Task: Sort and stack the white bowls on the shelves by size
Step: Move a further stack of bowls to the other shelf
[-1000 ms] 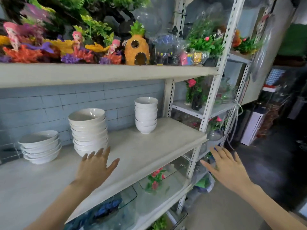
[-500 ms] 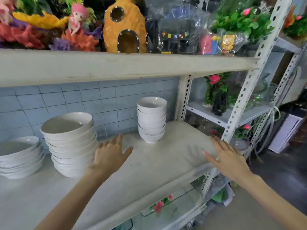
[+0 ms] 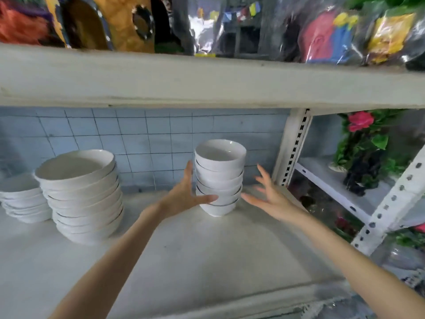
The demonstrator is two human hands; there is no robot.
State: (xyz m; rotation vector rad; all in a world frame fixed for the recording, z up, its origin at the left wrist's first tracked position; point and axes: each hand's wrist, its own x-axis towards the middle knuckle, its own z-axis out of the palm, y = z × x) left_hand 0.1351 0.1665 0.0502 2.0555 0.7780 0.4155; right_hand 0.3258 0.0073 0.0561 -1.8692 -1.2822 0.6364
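The stack of small bowls (image 3: 219,180) stands at the back of the shelf (image 3: 207,261), a stack of wider bowls (image 3: 82,196) well to its left, a low stack of shallow bowls (image 3: 23,201) beyond that. With 3 piles, each of 1 size, sorting looks largely done; perhaps only shifting remains. The left hand (image 3: 184,196) flanks the small stack's left side, fingers (image 3: 189,171) straight, thumb across its front; the right hand (image 3: 270,199) hovers just right, fingers spread, empty.

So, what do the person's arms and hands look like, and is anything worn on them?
The left forearm and the right forearm are bare; no sleeves show. The left hand and the right hand wear no gloves, and no watch, bracelet or ring is visible. The right hand is slightly blurred.
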